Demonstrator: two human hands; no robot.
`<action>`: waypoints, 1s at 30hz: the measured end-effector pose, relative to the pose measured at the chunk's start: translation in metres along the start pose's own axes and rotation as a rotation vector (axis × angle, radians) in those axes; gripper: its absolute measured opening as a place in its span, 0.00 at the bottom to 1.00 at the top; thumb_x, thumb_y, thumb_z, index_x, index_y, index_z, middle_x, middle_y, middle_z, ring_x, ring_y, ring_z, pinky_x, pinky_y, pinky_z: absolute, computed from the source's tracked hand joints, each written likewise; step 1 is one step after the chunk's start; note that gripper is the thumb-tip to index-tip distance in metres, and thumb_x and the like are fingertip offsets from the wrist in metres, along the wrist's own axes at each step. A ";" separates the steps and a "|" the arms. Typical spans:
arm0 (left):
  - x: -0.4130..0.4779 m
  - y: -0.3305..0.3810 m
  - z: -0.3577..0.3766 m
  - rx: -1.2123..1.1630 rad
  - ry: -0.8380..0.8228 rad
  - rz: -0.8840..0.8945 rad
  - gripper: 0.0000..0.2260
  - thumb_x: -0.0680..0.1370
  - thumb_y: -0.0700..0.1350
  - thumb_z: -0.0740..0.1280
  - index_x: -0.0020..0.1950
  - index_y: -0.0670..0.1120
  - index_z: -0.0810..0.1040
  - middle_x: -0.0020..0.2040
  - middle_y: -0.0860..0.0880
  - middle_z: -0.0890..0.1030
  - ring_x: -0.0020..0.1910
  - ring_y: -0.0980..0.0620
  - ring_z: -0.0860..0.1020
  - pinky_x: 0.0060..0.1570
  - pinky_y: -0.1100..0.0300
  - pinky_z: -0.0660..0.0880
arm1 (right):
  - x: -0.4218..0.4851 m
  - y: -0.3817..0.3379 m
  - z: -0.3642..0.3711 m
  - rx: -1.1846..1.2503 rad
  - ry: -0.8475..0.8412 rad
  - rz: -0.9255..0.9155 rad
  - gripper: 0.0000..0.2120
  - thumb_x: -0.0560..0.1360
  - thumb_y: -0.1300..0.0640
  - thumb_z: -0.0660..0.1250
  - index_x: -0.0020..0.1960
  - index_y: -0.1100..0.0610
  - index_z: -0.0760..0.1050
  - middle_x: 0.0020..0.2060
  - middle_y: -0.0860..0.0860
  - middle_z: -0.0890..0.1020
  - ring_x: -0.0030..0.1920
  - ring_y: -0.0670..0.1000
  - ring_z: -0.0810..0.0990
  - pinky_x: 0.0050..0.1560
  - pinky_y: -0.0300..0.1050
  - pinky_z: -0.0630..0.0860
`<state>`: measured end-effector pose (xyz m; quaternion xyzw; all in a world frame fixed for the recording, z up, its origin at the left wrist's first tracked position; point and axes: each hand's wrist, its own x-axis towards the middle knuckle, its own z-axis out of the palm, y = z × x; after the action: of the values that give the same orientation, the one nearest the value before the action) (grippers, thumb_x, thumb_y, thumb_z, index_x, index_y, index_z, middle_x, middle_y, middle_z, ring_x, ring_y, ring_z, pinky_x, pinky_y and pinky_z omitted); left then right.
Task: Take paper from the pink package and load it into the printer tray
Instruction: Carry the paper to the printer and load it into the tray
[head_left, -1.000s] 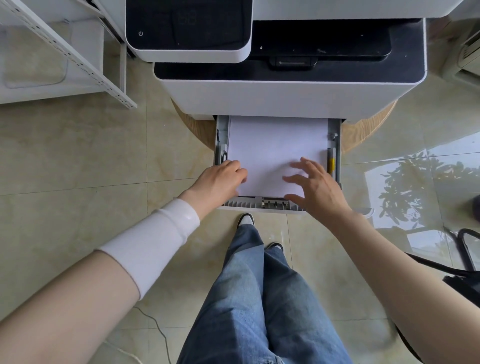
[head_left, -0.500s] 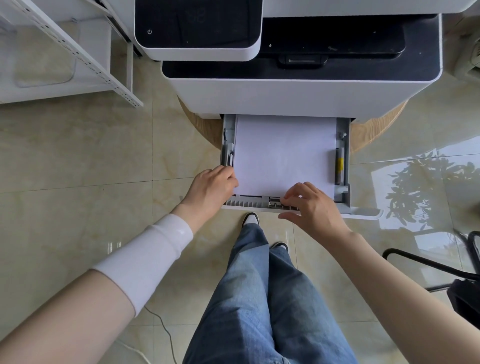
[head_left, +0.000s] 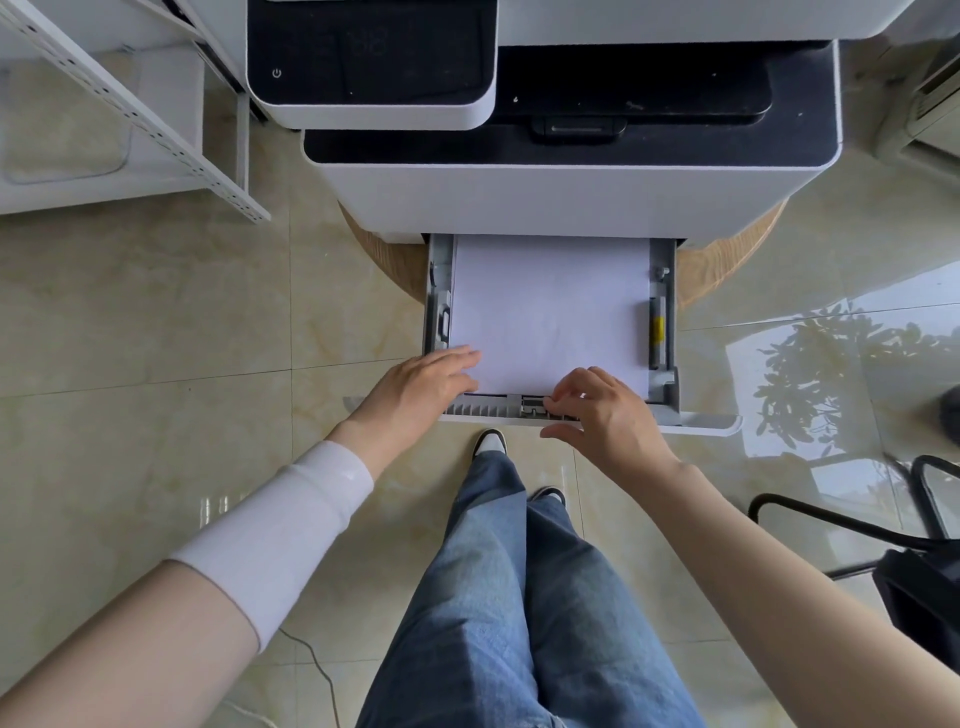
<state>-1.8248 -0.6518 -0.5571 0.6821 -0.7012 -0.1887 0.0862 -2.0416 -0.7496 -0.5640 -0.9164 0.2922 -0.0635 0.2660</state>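
Observation:
A white and black printer (head_left: 566, 192) stands ahead with its grey paper tray (head_left: 664, 332) pulled out toward me. A stack of white paper (head_left: 550, 306) lies flat in the tray. My left hand (head_left: 415, 389) rests with its fingers flat on the paper's near left corner. My right hand (head_left: 602, 415) is at the tray's front edge, its fingertips pinching the grey length guide (head_left: 530, 404) behind the paper. The pink package is out of view.
The printer sits on a round wooden stand (head_left: 727, 265) on a glossy tiled floor. A white metal shelf frame (head_left: 130, 114) stands at the left. A black chair base (head_left: 841, 525) and a dark bag lie at the lower right. My legs in jeans (head_left: 519, 597) are below the tray.
My right hand has left the top of the paper and drawn back to the tray's front edge, closing on the guide. My left hand has slid slightly back, staying at the paper's left corner.

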 end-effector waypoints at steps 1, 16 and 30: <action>-0.002 0.000 0.001 -0.019 -0.014 -0.005 0.19 0.61 0.24 0.73 0.48 0.39 0.83 0.57 0.38 0.81 0.56 0.38 0.79 0.45 0.42 0.80 | -0.001 -0.001 0.001 0.002 0.000 0.007 0.13 0.57 0.57 0.80 0.39 0.61 0.83 0.37 0.56 0.82 0.37 0.58 0.80 0.36 0.46 0.77; -0.011 0.007 0.006 -0.133 0.034 -0.122 0.15 0.69 0.25 0.66 0.51 0.38 0.82 0.60 0.39 0.79 0.62 0.40 0.75 0.55 0.44 0.77 | -0.022 0.024 -0.011 -0.092 0.092 0.222 0.07 0.74 0.59 0.68 0.48 0.60 0.82 0.59 0.57 0.79 0.59 0.59 0.75 0.33 0.50 0.79; 0.040 0.002 0.002 -0.386 0.464 -0.759 0.09 0.73 0.36 0.69 0.52 0.39 0.80 0.47 0.37 0.79 0.43 0.40 0.79 0.50 0.54 0.74 | 0.026 0.042 -0.036 0.357 0.430 0.916 0.11 0.75 0.58 0.64 0.56 0.58 0.79 0.52 0.57 0.82 0.50 0.56 0.79 0.55 0.42 0.71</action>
<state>-1.8294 -0.6912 -0.5633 0.8854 -0.3172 -0.1764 0.2905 -2.0509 -0.8099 -0.5562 -0.6019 0.6947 -0.1761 0.3524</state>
